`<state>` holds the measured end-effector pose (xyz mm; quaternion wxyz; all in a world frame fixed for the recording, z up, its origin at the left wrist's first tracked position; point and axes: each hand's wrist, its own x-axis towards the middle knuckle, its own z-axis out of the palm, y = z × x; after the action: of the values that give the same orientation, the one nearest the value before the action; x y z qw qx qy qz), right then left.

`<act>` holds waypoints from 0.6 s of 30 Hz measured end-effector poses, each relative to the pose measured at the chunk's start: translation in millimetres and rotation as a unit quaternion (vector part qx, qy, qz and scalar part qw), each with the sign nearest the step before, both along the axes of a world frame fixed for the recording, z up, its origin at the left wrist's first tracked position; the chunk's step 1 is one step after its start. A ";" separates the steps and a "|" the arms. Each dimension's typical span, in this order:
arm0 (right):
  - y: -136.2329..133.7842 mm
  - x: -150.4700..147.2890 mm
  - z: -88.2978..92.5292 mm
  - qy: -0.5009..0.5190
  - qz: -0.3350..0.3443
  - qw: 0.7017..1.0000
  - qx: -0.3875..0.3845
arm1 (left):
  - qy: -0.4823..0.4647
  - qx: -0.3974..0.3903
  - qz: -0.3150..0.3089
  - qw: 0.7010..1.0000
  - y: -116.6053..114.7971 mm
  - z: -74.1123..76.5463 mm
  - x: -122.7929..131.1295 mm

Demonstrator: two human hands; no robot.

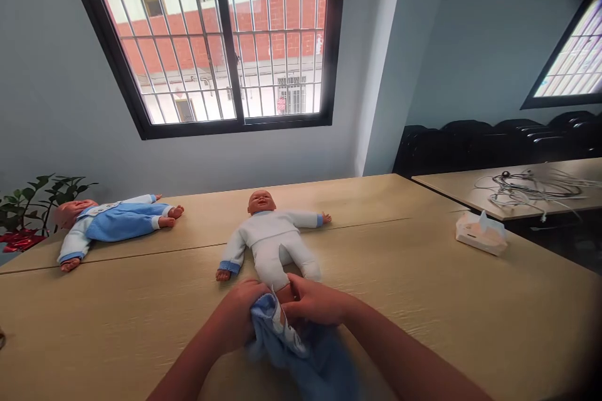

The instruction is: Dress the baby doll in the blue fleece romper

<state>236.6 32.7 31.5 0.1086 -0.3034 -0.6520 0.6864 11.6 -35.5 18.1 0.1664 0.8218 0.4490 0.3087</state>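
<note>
A baby doll (270, 235) in white clothes lies on its back in the middle of the wooden table (423, 301), head away from me. My left hand (242, 313) and my right hand (313, 301) are both closed on a blue garment (301, 351) bunched at the doll's feet. The doll's feet are hidden behind my hands and the cloth. The fabric hangs down toward me between my forearms.
A second doll (113, 222) in a blue and white outfit lies at the far left. A tissue pack (480, 233) sits at the right edge. A tangle of cables (527, 187) lies on the neighbouring table. A potted plant (32, 200) stands far left.
</note>
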 end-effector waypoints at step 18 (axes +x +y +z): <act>0.4 -15.6 -15.2 0.184 -0.137 0.969 -0.090 | -0.162 0.268 0.234 0.920 7.0 -24.7 3.6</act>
<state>221.1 33.1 16.3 0.2924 -0.2669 -0.5083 0.7648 15.3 -28.4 -6.6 -0.0663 0.6457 0.4963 0.5765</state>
